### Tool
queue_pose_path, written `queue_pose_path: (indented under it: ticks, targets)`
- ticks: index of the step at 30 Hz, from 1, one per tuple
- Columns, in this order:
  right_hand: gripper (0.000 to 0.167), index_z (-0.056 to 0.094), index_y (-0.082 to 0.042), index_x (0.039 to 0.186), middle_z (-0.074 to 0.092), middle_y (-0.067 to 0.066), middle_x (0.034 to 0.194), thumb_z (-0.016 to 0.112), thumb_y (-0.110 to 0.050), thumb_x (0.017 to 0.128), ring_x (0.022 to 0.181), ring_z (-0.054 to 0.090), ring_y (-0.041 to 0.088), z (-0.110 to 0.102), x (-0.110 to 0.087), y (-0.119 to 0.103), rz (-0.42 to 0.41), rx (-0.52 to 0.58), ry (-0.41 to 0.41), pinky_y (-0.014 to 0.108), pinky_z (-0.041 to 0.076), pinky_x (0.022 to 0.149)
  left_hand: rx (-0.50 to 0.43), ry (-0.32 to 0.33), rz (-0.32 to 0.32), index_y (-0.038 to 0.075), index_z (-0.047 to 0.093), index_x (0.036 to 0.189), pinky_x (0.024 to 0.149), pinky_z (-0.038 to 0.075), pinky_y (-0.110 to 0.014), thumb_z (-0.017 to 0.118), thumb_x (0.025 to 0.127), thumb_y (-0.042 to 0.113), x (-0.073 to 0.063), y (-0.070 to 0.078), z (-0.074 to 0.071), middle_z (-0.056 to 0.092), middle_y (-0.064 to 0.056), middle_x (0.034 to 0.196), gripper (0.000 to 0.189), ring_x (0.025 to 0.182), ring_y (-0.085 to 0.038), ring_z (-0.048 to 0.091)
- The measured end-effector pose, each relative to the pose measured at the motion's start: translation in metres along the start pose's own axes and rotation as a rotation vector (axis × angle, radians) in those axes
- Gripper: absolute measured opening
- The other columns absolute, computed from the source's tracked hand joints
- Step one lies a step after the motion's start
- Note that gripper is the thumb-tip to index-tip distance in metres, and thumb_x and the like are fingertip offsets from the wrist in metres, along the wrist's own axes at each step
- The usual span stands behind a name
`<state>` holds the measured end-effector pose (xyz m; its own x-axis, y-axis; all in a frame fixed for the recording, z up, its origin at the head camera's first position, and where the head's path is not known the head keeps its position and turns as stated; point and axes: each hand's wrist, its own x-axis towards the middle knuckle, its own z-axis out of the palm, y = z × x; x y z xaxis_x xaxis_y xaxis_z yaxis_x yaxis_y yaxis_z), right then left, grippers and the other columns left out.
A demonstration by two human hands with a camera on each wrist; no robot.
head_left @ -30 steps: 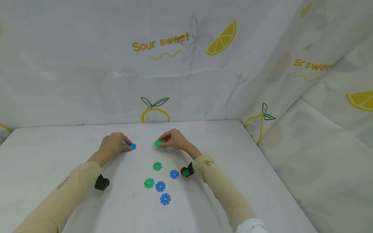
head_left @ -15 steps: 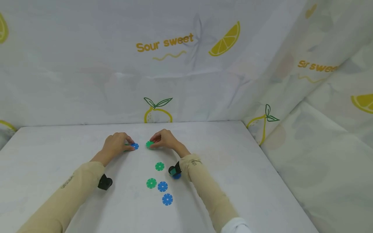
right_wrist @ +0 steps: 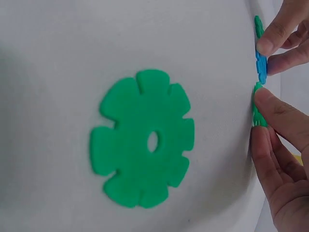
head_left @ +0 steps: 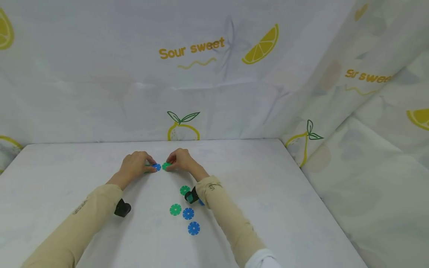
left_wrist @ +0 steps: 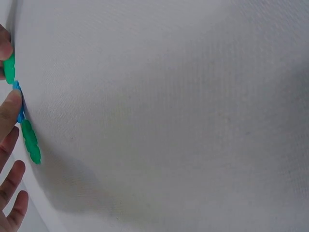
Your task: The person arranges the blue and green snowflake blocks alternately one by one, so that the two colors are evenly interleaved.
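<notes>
My left hand (head_left: 133, 166) pinches a blue notched interlocking disc (head_left: 158, 167) between thumb and finger, near the far side of the table. A green disc (left_wrist: 31, 141) adjoins that blue one edge to edge on its left side and looks joined to it. From the right, my right hand (head_left: 182, 161) pinches another green disc (head_left: 165, 166) by its rim. In the right wrist view this green disc (right_wrist: 259, 104) stands edge-on, very close to the blue disc (right_wrist: 261, 67); whether they touch I cannot tell.
Loose on the white table (head_left: 285, 208) lie green discs (head_left: 175, 209) and blue discs (head_left: 193, 228). The right wrist camera (head_left: 191, 196) partly covers one green disc (head_left: 184, 190) and a blue one (head_left: 201, 202). A lemon-print curtain (head_left: 100, 74) hangs behind the table.
My right hand has moved left with its green disc, closing the gap to the blue disc. The left hand keeps its grip, almost still. The right wrist camera now covers part of the loose discs.
</notes>
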<state>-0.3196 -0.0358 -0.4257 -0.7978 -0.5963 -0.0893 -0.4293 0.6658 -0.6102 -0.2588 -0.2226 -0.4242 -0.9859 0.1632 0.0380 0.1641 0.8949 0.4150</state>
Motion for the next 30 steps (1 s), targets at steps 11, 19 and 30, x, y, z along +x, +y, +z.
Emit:
queue_pose_path:
  ticks: [11,19,30]
  targets:
    - [0.02,0.075,-0.007,0.096,0.07,-0.003,0.082,0.08,-0.016,0.079,0.076,0.06,0.005,0.0029,0.0089,0.0002,0.027,-0.002,-0.05,0.015,0.048,0.07,0.05,-0.002,0.008,0.005,0.076,0.095,0.07,0.05,-0.043,0.082,0.076,0.023,0.0031,-0.0005,-0.0001,0.07,-0.017,0.103,0.027,0.094,-0.035,0.063]
    - [0.023,0.075,-0.007,0.101,0.071,-0.001,0.089,0.079,-0.014,0.08,0.079,0.058,0.006,0.0028,0.0027,-0.0064,0.073,-0.03,-0.025,0.014,0.045,0.068,0.092,-0.031,0.014,0.005,0.075,0.094,0.079,0.048,-0.049,0.08,0.077,0.022,0.0044,0.0045,-0.0022,0.07,-0.015,0.103,0.024,0.098,-0.036,0.062]
    - [0.027,0.073,-0.006,0.104,0.07,0.001,0.091,0.079,-0.011,0.079,0.079,0.058,0.007,0.002,0.0024,-0.0082,0.066,-0.019,-0.041,0.015,0.046,0.069,0.09,-0.063,-0.002,0.004,0.075,0.096,0.087,0.044,-0.054,0.08,0.077,0.021,0.0071,0.0079,-0.0038,0.071,-0.013,0.1,0.025,0.1,-0.035,0.061]
